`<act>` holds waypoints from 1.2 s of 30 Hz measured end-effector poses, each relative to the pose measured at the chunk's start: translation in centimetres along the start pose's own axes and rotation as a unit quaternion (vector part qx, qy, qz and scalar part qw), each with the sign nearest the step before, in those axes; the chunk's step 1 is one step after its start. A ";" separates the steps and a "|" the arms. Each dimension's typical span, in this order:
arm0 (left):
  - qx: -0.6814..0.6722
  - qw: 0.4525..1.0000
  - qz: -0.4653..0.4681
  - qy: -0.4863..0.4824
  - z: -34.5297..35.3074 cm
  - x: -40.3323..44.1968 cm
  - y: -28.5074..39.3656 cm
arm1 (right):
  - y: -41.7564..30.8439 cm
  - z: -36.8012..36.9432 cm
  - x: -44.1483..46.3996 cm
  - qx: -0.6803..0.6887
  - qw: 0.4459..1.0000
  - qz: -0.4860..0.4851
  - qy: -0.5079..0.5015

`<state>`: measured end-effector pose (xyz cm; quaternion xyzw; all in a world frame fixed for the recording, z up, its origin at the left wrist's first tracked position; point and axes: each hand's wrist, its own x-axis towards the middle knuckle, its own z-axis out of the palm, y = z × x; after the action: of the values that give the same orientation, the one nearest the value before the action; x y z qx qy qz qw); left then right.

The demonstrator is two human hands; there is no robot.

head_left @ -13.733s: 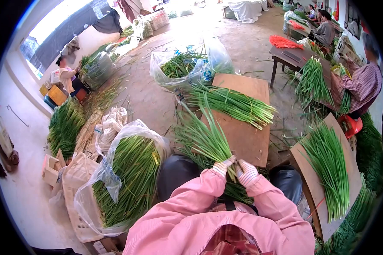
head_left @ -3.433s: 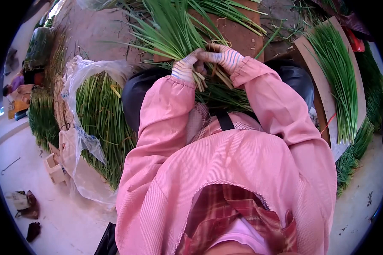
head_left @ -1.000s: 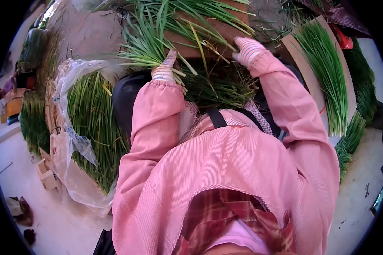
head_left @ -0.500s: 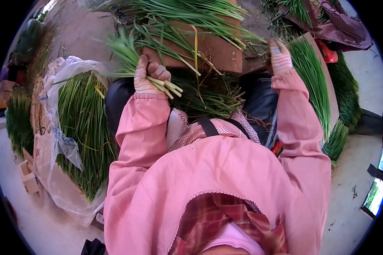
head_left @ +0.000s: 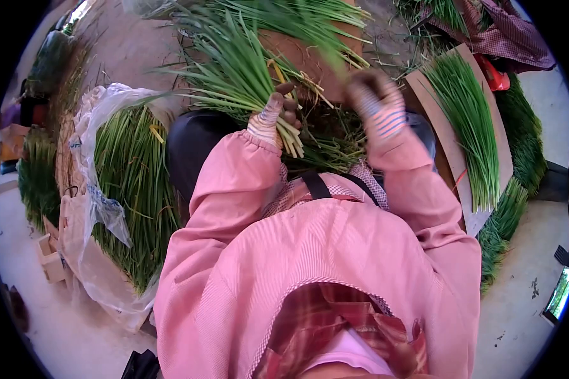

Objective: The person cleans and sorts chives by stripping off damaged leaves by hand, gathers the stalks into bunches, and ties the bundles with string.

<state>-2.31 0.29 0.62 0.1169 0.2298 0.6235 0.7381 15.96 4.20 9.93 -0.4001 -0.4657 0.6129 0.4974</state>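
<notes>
At nine o'clock a plastic bag gapes round green stalks. The left hand, grip pressed round a leafy bunch, is toward eleven; the right hand, at one, is too blurred to tell its grip.

Brown board beneath a spread of long green stalks.

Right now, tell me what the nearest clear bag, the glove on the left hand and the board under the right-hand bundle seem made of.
Bag: thin, glossy plastic film; see-through, crumpled. Glove on the left hand: probably matte knit fabric, going by its stripes. Board: matte tan, flat, stiff-looking; wood or heavy cardboard, I cannot tell which.
</notes>
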 end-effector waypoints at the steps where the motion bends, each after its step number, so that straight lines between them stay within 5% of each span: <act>1: 0.003 1.000 -0.003 0.002 -0.2 0.4 0.2 | 2.1 0.5 -1.1 -0.052 0.996 0.026 -0.073; 5: 0.193 0.971 0.060 0.127 -1.1 0.5 1.3 | 6.6 1.0 -3.0 -0.112 0.954 0.109 -0.255; 7: 0.159 0.983 0.013 0.096 -3.9 1.0 3.5 | 7.1 1.2 -0.7 -0.189 0.971 0.031 -0.145; 8: 0.174 0.961 0.170 0.132 -2.8 0.6 2.6 | 6.8 0.9 1.2 -0.340 0.933 -0.024 -0.118; 9: 0.090 0.959 0.206 0.174 0.6 -0.7 3.0 | 6.0 0.9 3.1 -0.483 0.868 -0.077 -0.088; 11: 0.069 0.946 0.246 0.198 1.0 -0.4 3.3 | 6.9 1.9 6.1 -0.588 0.797 -0.115 -0.074; 13: 0.109 0.957 0.250 0.099 -0.1 -0.7 3.7 | 7.5 4.1 7.5 -0.665 0.738 -0.043 -0.100; 15: 0.061 0.972 0.183 0.134 -0.2 -0.7 3.8 | 8.7 5.1 7.0 -0.710 0.686 -0.112 -0.115; 19: 0.003 0.988 0.152 0.021 -1.1 -0.7 4.2 | 11.5 4.7 4.4 -0.682 0.652 -0.134 -0.303; 23: -0.012 0.982 0.187 0.005 -1.2 0.0 4.5 | 10.6 -1.1 -1.1 -0.664 0.548 -0.013 -0.509; 25: -0.003 0.982 0.187 -0.025 -1.5 0.3 4.5 | 7.0 -2.3 1.2 -0.638 0.601 0.081 -0.474; 27: 0.007 0.983 0.181 -0.031 -1.3 0.6 4.4 | 5.4 -4.6 4.3 -0.606 0.751 -0.087 -0.248; 31: -0.002 0.990 0.138 -0.033 -0.4 1.6 3.6 | 5.5 -8.2 11.6 -0.691 0.710 -0.139 0.008; 34: 0.010 0.992 0.123 0.003 0.2 2.1 3.1 | 6.3 -8.9 14.1 -0.761 0.642 0.007 -0.087; 36: 0.015 0.993 0.120 0.019 0.2 2.1 3.1 | 5.8 -9.4 16.3 -0.769 0.630 -0.001 -0.111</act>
<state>-4.66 2.95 1.76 0.1427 0.2370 0.7061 0.6518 20.56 21.40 1.57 -0.5661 -0.8200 0.0716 -0.0455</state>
